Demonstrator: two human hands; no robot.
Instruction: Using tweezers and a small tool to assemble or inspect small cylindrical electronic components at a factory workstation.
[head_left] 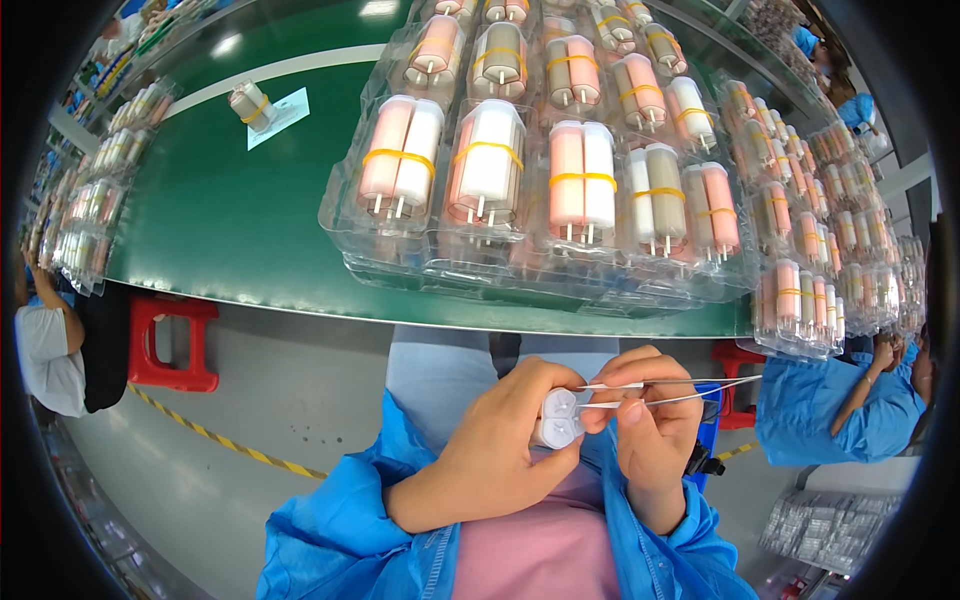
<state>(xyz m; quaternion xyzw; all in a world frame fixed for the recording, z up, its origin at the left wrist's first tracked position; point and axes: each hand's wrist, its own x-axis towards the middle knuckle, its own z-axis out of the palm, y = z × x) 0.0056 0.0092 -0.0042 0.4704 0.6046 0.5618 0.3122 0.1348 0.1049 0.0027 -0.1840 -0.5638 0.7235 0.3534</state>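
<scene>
My left hand is closed round a pair of white cylinders, held side by side above my lap. Their round ends face up and to the right. In my right hand are two thin silvery rods with white ends, pinched between thumb and fingers. The rods come together at their right end. Their white ends point left, one close to or at the face of the cylinders; I cannot tell whether it touches. The upper rod's tip lies by the fingertips of my left hand.
Clear plastic trays on the green table hold banded pairs of pink, white and grey cylinders. One grey pair lies by a pale card. More trays stand at right. A red stool and co-workers are either side.
</scene>
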